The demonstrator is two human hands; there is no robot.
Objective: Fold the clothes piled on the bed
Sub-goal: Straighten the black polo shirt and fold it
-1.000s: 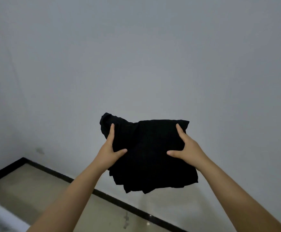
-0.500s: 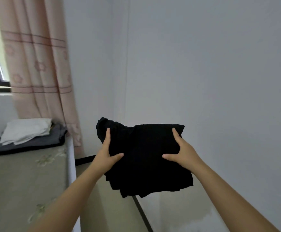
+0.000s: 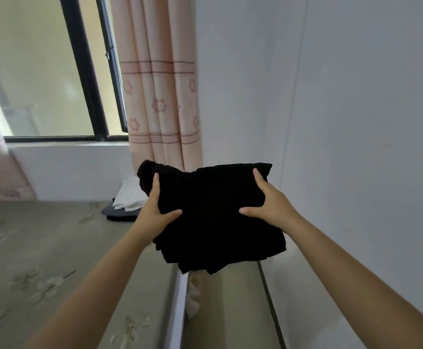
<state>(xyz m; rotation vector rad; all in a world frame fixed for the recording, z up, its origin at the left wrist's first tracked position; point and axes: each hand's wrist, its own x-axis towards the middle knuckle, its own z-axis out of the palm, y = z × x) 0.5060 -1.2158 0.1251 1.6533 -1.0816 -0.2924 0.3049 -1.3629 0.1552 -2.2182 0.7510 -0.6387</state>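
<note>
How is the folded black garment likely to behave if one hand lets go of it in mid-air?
The black garment probably flops open: its lower edge already hangs in loose layers. It seems light, since the left hand and right hand hold it only by its sides.

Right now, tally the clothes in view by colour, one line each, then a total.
Black: 2, the folded black garment held in both hands, and a black piece at the bottom of the stack
White: 1, the white garment on top
Grey: 1, the grey garment under it
Total: 4
</note>
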